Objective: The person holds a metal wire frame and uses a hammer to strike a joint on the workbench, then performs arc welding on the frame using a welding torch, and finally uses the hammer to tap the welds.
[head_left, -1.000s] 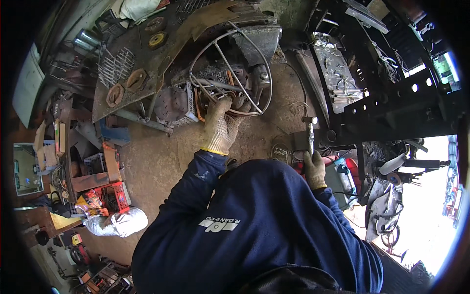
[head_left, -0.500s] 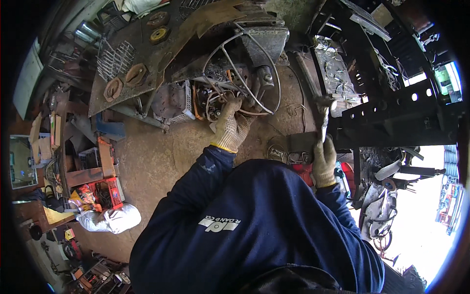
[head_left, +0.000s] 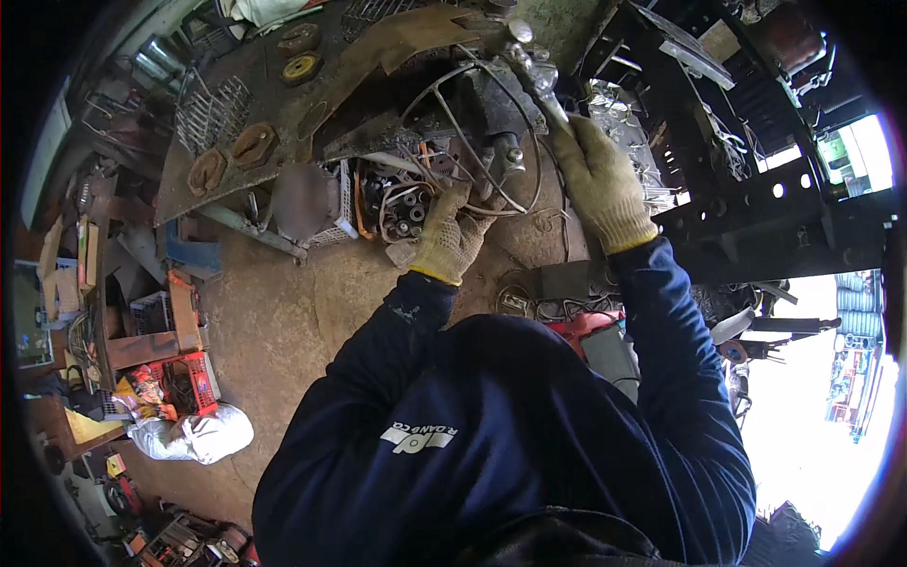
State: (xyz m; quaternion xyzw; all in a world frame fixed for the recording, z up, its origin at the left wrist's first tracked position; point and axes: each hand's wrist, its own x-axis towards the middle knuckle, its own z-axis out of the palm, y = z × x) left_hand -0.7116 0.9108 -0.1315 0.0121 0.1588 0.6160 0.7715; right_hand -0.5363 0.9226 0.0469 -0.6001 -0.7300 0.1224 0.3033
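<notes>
**Gloved hands at a wire-caged motor on a crowded dirt floor**

The left hand (head_left: 452, 238), in a tan knitted work glove with a yellow cuff, rests with bent fingers on the grey, wire-caged motor assembly (head_left: 444, 175); whether those fingers pinch a wire or only press on the metal cannot be told. The right hand (head_left: 597, 181), gloved alike, is closed in a full fist round the shaft of a long silver metal wrench (head_left: 532, 68).

The wrench's long axis runs on a slant, from the fist at lower right up to its head at upper left, and the head points away from the person, over the top edge of the motor. The motor lies on the ground just ahead of the person, under the lip of a rusty brown sheet-metal panel (head_left: 283, 123).

Open room is tight. The panel borders the motor on the left and top, a black perforated steel frame (head_left: 756, 198) stands close on the right, touching the right wrist's side of the scene, and a red-cased tool (head_left: 590, 326) lies near the person's chest. The widest bare patch is brown dirt floor (head_left: 274, 312) to the lower left, edged by red plastic crates (head_left: 184, 378) and a white cloth bundle (head_left: 194, 437).
</notes>
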